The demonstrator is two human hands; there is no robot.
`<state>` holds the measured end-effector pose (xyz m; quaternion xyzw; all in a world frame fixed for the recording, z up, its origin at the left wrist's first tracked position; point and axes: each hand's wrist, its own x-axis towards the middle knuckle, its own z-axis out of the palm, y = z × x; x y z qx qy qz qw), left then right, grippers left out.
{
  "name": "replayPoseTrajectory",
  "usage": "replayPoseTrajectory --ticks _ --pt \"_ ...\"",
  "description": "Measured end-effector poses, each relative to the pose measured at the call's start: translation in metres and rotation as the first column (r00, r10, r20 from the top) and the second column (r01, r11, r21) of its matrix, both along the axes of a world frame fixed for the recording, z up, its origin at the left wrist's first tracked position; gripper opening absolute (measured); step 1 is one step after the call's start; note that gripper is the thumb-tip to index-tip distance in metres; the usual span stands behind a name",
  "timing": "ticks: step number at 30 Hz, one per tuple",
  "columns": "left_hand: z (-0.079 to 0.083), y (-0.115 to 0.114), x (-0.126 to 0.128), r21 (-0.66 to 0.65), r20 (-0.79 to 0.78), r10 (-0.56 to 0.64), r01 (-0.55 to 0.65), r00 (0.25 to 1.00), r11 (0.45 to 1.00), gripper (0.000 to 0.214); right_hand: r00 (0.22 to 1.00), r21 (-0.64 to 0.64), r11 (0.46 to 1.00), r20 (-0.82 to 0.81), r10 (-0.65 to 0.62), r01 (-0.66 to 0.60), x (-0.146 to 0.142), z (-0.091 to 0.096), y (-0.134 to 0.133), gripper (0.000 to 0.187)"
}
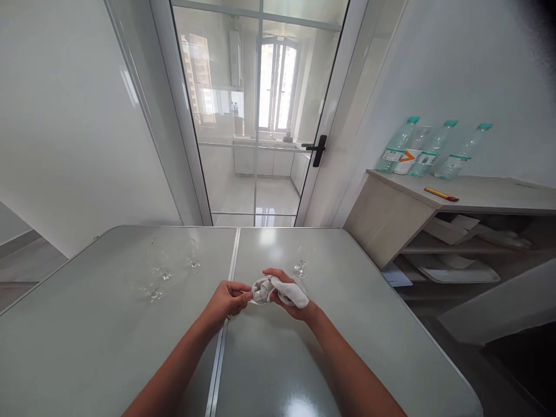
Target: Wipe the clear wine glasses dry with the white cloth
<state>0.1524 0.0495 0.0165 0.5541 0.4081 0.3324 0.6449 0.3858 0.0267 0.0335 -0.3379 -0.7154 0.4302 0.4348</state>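
Note:
My right hand (293, 295) is wrapped round a white cloth (295, 294), above the table near its middle seam. Inside the bunched cloth there is a clear glass (259, 294), mostly covered, so its full shape is hidden. My left hand (229, 301) pinches the left rim of this glass between thumb and fingers. Just beyond my right hand stands a clear stemmed glass (300, 268). Three more stemmed glasses stand to the left: one farther back (193, 265), a middle glass (164, 274) and a nearer glass (153, 295). Their bowls are faint against the tabletop.
The grey table (278, 370) has a metal seam (217, 359). Behind it is a glazed door (256, 145) with a black handle (319, 150). At right, a wooden shelf unit (391, 214) carries several plastic bottles (428, 156) and a yellow-red stick-like item (441, 194).

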Motion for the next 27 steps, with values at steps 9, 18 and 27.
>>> replayPoseTrajectory --ticks 9,18,27 --pt "-0.029 -0.007 0.004 0.850 -0.391 0.464 0.119 0.795 0.513 0.032 0.912 -0.362 0.899 -0.228 -0.341 0.246 -0.015 -0.016 0.015 0.045" --pt "-0.014 -0.010 0.014 0.323 -0.222 0.126 -0.049 0.967 0.945 0.048 0.962 -0.194 0.966 -0.175 -0.208 0.173 -0.010 -0.005 0.008 0.040" --pt "-0.002 -0.006 0.006 -0.045 0.013 -0.065 0.066 0.998 0.997 0.057 0.976 0.030 0.977 -0.053 -0.211 0.213 -0.014 -0.007 0.004 0.024"
